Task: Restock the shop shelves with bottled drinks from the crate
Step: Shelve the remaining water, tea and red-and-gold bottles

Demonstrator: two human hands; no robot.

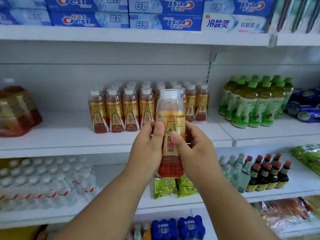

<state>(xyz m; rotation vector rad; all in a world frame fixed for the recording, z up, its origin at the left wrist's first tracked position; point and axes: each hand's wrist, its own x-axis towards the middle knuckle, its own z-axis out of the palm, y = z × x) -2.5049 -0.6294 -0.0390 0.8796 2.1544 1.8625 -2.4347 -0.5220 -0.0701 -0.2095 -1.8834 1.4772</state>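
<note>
I hold one gold and red energy drink bottle (170,122) with a white cap upright in front of the middle shelf (69,142). My left hand (147,144) grips its left side, thumb across the label. My right hand (195,148) grips its right side, thumb on the label too. Behind the bottle, several matching bottles (131,108) stand in rows on that shelf. The crate is out of view.
Green tea bottles (254,103) stand to the right, blue cans (304,108) beyond them. A wrapped pack of red drinks (17,111) sits at the left. Water bottles (43,182), green packets (173,187) and dark sauce bottles (266,174) fill the lower shelf. Toothpaste boxes (121,14) line the top.
</note>
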